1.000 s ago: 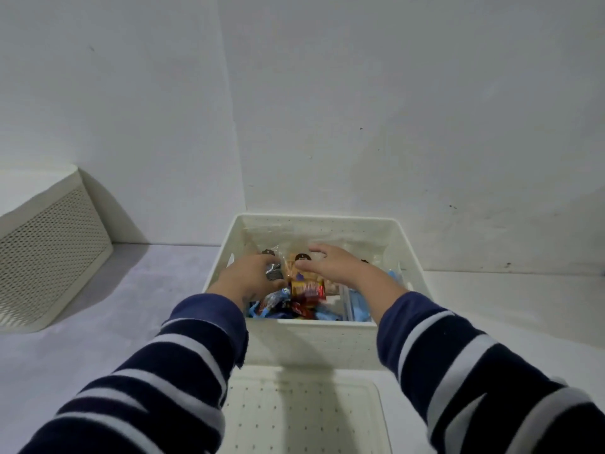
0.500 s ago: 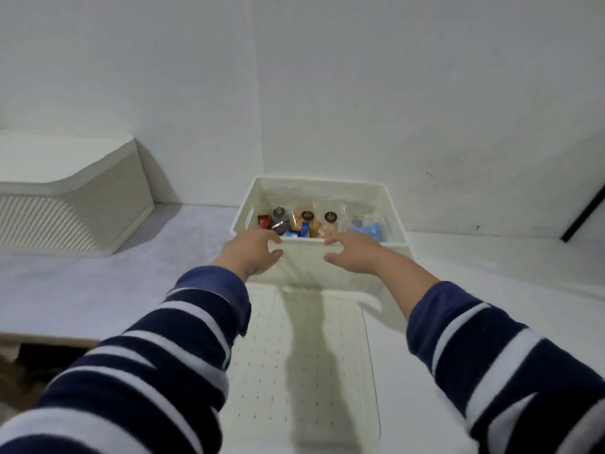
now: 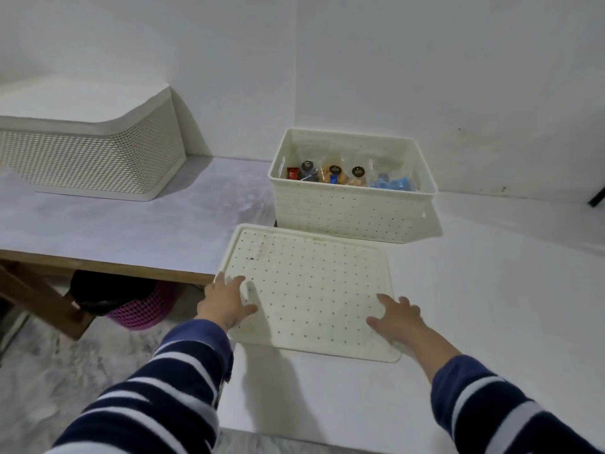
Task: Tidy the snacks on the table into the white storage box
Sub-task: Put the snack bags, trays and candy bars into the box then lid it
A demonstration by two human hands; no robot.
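Observation:
The white storage box [image 3: 352,211] stands open against the back wall, with several snack packets [image 3: 334,174] inside, among them a blue one at the right. Its perforated white lid [image 3: 311,286] lies flat on the table in front of it. My left hand [image 3: 226,301] rests on the lid's near left edge with fingers spread. My right hand [image 3: 397,317] lies flat on the lid's near right corner, fingers apart. Neither hand has closed around the lid.
A larger lidded white mesh box [image 3: 88,142] sits at the far left on the grey table [image 3: 114,224]. Below the table's wooden edge stands a pink basket [image 3: 144,311] holding something black. A dark rod [image 3: 597,198] leans at the far right.
Both hands have come out of the box, back past its front rim, and down onto the near edge of the lid. My head has pulled back, showing more of the table.

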